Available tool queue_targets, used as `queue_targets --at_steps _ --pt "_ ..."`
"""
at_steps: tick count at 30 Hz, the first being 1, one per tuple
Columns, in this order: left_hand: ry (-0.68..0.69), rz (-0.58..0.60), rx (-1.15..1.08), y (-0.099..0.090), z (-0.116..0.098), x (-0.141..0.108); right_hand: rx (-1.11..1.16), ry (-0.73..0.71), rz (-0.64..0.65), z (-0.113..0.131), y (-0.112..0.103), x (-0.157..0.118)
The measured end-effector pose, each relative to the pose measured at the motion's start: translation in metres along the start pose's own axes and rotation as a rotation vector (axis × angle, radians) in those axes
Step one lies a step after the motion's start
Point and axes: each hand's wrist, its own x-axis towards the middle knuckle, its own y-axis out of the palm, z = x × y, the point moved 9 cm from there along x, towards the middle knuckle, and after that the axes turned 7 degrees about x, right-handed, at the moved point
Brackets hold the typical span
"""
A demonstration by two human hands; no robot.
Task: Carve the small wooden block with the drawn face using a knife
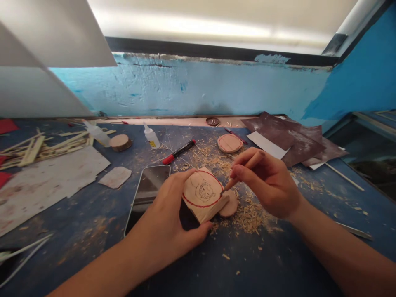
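My left hand grips a pale wooden block, fingers along its far left side and thumb at the near corner. Its top face bears a dark line drawing inside a red oval outline. My right hand pinches a slim, wood-coloured pencil-like tool; its dark tip meets the red line at the block's right edge. Whether it is a pencil or a carving tool I cannot tell. A small round wood slice lies just right of the block, partly hidden by it, among shavings.
A phone lies beside my left hand. Beyond are a red marker, a glue bottle and a red-outlined wood slice. Sandpaper sheets lie back right; wood sticks and stained card lie left.
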Motion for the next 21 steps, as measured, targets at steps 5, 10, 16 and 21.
queue_targets --at_steps 5,10,16,21 --pt "0.083 -0.172 -0.034 -0.019 -0.009 0.0 0.146 0.019 -0.013 0.001 0.0 0.001" --pt "0.114 -0.214 -0.106 -0.021 -0.006 -0.002 0.478 0.056 -0.007 0.006 0.001 0.003" --pt "0.046 -0.19 -0.24 -0.013 0.009 -0.004 0.557 0.152 0.091 -0.002 0.013 -0.001" --pt "0.098 -0.189 -0.102 -0.01 0.01 -0.003 0.559 0.27 0.143 -0.017 0.019 -0.008"
